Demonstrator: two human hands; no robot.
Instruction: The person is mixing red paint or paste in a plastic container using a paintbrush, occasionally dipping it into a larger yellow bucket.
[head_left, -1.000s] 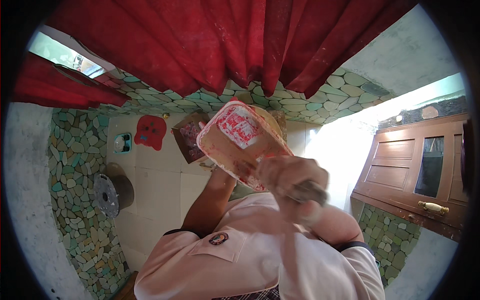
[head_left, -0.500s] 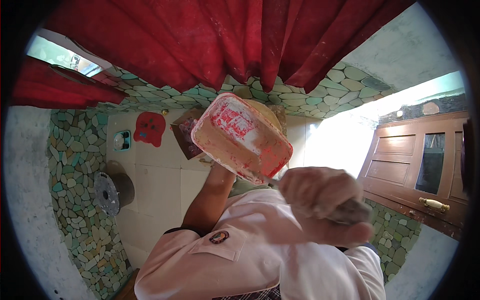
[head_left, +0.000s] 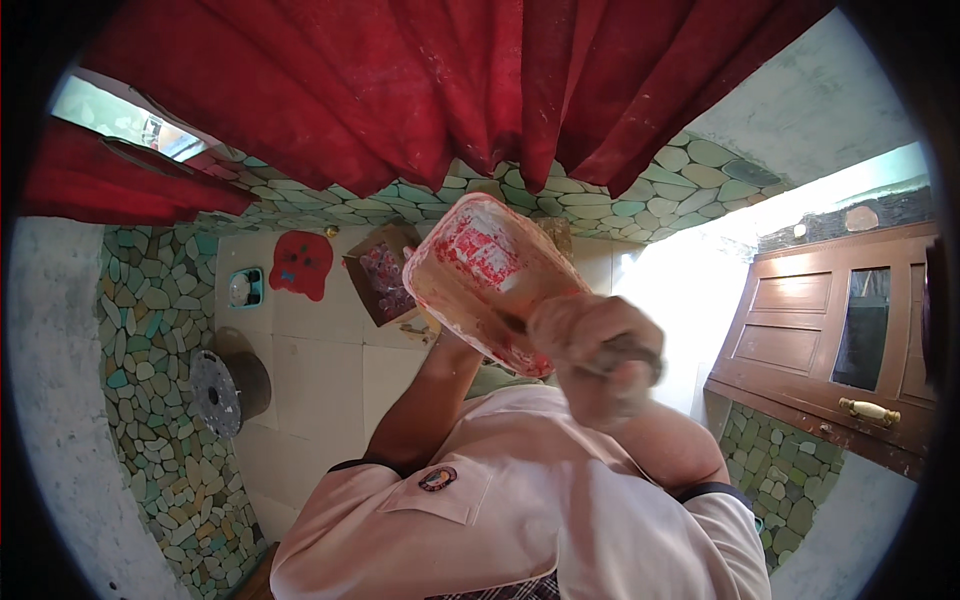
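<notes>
Above pale tiles [head_left: 318, 370], our R hand [head_left: 600, 345] clamps a tool [head_left: 640, 355] at our smeared red tub [head_left: 450, 303]; L hand hidden, grip unclear; a hard push w/ weak support could tip it.

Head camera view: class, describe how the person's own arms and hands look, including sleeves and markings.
The short, pale pink fabric sleeves end in dark cuff bands. Both forearms are bare where visible, with no cables. The right hand is ungloved and slightly blurred; the left hand is too hidden to describe. No markings are discernible on the sleeves.
</notes>
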